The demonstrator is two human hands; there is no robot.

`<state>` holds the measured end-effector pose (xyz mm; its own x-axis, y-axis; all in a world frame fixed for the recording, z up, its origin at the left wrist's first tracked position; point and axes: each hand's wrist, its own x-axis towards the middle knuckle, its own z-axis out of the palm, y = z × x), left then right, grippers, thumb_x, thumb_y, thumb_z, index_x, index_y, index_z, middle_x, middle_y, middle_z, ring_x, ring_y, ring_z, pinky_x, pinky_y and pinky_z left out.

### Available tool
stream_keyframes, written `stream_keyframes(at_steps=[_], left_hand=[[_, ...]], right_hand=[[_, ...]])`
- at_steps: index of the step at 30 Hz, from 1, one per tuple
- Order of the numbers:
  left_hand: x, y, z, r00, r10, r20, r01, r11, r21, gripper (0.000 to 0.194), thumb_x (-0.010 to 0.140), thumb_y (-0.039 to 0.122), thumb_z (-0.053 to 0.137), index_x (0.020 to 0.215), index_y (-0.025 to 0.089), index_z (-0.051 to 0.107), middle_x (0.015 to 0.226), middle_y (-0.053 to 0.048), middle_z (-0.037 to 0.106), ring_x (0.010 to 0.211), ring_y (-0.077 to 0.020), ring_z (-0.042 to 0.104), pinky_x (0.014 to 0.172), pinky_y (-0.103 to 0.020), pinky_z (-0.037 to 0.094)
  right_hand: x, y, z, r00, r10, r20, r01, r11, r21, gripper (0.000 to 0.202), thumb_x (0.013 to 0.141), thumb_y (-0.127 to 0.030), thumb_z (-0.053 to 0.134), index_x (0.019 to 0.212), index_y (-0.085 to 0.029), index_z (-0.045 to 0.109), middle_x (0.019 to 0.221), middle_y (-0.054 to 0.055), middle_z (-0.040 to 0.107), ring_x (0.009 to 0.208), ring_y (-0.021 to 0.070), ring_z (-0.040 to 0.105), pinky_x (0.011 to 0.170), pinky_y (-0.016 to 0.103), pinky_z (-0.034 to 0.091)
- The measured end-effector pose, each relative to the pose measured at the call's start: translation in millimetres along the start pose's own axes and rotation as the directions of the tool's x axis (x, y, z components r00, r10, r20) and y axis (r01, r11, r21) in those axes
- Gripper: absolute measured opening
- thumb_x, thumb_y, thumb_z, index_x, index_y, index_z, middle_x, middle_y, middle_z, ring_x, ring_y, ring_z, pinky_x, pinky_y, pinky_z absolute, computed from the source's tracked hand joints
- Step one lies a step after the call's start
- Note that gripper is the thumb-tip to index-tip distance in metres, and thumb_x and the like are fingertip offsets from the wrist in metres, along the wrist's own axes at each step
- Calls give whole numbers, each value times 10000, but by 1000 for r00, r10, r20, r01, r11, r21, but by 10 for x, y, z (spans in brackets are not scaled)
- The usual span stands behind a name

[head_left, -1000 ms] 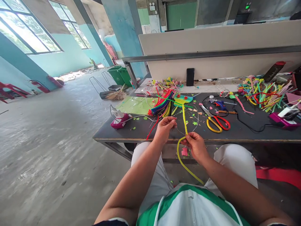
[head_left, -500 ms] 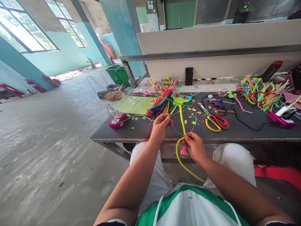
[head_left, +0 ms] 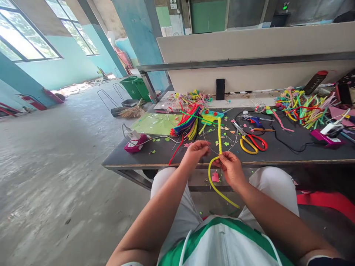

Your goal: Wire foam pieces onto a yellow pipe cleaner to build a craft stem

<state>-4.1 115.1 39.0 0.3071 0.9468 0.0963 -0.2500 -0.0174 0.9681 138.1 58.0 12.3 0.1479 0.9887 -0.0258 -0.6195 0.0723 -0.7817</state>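
Note:
In the head view, my right hand (head_left: 230, 167) pinches a yellow fuzzy stem (head_left: 220, 136) near the table's front edge. One part of the stem stands up above the fingers, and its loose tail curves down over my lap. To the left of it is my left hand (head_left: 197, 152), its fingers drawn together and a little blurred; whether they hold anything is too small to tell. A thin wire (head_left: 204, 136) loops between and above the hands. Behind them lies a bundle of coloured stems (head_left: 188, 123).
Scissors (head_left: 253, 143) lie right of my hands, with a blue glue gun (head_left: 257, 122) behind them. A green sheet (head_left: 156, 123) and a purple power socket (head_left: 135, 143) are at left. A phone (head_left: 220, 89) leans at the back; a stem pile (head_left: 307, 107) sits at right.
My left hand has moved slightly down and right, away from the wire it was pinching. The upright yellow part has straightened and shifted right, still in my right hand. The view has shifted slightly.

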Motion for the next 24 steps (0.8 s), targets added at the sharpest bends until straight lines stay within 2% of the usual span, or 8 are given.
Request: stream_keyframes(at_steps=[3, 5, 9, 12, 16, 19, 21, 24], left_hand=[[-65, -59, 134, 973, -145, 178, 133, 988, 74, 358, 605, 299, 794, 899, 146, 660, 784, -30, 666, 670, -131, 608, 652, -259, 463], [-108, -85, 225, 971, -131, 199, 121, 991, 65, 379, 589, 287, 805, 909, 151, 652, 828, -30, 665, 714, -136, 606, 674, -258, 460], [-185, -150, 389, 995, 16, 99, -15, 1000, -9, 286, 635, 263, 781, 849, 157, 624, 797, 7, 622, 714, -101, 562, 684, -224, 443], [-240, -221, 486, 997, 69, 20, -67, 994, -86, 214, 699, 269, 736, 826, 156, 605, 778, 13, 608, 697, -89, 544, 677, -217, 440], [-281, -280, 560, 995, 17, -96, -36, 979, -199, 205, 733, 308, 704, 817, 156, 596, 694, 18, 592, 606, -84, 524, 581, -209, 420], [-273, -262, 562, 993, -32, -117, 2, 969, -249, 243, 719, 311, 714, 888, 158, 629, 705, 9, 599, 591, -85, 522, 532, -196, 387], [-254, -239, 544, 992, -37, -121, 7, 971, -239, 278, 717, 311, 713, 933, 147, 658, 707, -3, 606, 587, -82, 510, 509, -187, 359], [-219, -228, 497, 983, -1, -185, -29, 987, -157, 267, 715, 330, 705, 888, 127, 698, 649, -1, 597, 551, -74, 469, 490, -193, 334]], right_hand=[[35, -68, -19, 999, -27, -26, 28, 999, 45, 205, 593, -275, 807, 712, -221, 648, 677, -40, 639, 613, 132, 587, 565, 273, 514], [43, -98, -24, 999, -22, -30, 24, 996, 80, 200, 583, -252, 811, 710, -224, 658, 705, -42, 652, 629, 125, 591, 568, 253, 504], [21, -120, -13, 1000, 14, -7, -13, 987, 162, 193, 567, -216, 817, 688, -229, 668, 715, -48, 665, 665, 111, 595, 610, 230, 486], [-6, -123, 0, 1000, 24, 0, -24, 983, 180, 185, 572, -210, 816, 687, -232, 674, 720, -49, 674, 663, 103, 593, 628, 228, 476], [-15, -118, 16, 1000, 9, 17, -11, 992, 129, 152, 605, -235, 797, 705, -226, 682, 685, -37, 671, 602, 114, 570, 561, 243, 453], [12, -93, 8, 1000, -16, 9, 15, 999, 28, 147, 614, -270, 783, 722, -222, 696, 668, -25, 665, 575, 130, 556, 529, 264, 453], [35, -67, -15, 999, -46, 12, 47, 996, -70, 160, 630, -286, 767, 768, -226, 714, 724, -10, 681, 631, 151, 579, 577, 291, 484], [54, -37, -57, 998, -52, 44, 59, 980, -190, 223, 669, -294, 738, 884, -236, 727, 895, 15, 698, 783, 178, 608, 705, 322, 508]])
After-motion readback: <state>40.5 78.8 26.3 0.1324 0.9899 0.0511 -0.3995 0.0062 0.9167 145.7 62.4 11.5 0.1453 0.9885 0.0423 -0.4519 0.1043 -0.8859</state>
